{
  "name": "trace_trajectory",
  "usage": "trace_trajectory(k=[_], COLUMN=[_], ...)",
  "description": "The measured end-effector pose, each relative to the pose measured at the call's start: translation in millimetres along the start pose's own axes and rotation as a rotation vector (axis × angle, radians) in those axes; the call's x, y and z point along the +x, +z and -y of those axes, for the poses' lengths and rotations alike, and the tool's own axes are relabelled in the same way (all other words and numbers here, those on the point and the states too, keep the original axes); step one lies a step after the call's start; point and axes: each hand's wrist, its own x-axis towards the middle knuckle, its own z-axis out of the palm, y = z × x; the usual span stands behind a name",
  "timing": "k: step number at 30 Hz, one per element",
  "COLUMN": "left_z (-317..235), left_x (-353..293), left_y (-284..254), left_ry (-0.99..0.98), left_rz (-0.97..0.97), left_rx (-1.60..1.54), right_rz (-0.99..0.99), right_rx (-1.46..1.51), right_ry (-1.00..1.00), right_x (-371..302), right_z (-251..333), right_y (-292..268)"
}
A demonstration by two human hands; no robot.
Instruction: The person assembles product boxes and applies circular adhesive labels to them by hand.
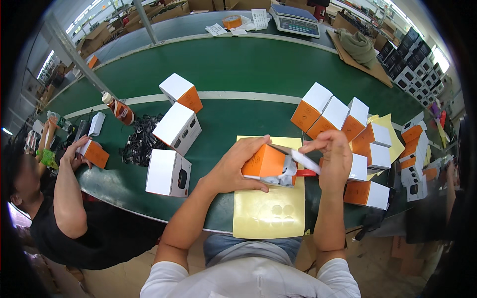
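Note:
My left hand [233, 166] grips an orange and white carton [262, 161] from its left side, thumb below and fingers above. The carton's right end is open, and something grey and white [287, 169] shows inside. A white end flap [305, 161] stands out from that end. Beside the flap is my right hand [334, 149], its fingers bent and apart; whether they touch the flap is unclear. A red object [306, 173], perhaps a tool handle, lies between the carton and my right wrist. Underneath is a yellow sheet of clear round stickers [268, 216].
Several cartons [365, 193] crowd the right side. More white cartons [168, 171] stand left, by a heap of black cables [140, 141] and a bottle [119, 109]. At far left, a co-worker's hand [74, 154] holds another carton. A scale [296, 22] sits behind.

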Motion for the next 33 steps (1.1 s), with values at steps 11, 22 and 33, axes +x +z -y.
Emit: trace_trajectory(k=[11, 22, 33], left_z=[-4.8, 5.9, -1.9], left_x=[-1.9, -11.5, -5.1], left_y=[1.8, 7.5, -7.6], left_ry=[-0.256, -0.098, -0.297], left_rz=[-0.319, -0.576, -0.395], left_rx=[-0.113, 0.073, -0.273], right_rz=[-0.061, 0.061, 0.044], right_rx=[0.055, -0.837, -0.516], right_ry=[-0.045, -0.494, -0.147], right_x=[-11.8, -16.6, -16.7], right_z=[-23.0, -5.4, -12.5], right_y=[32.3, 53.4, 41.5])
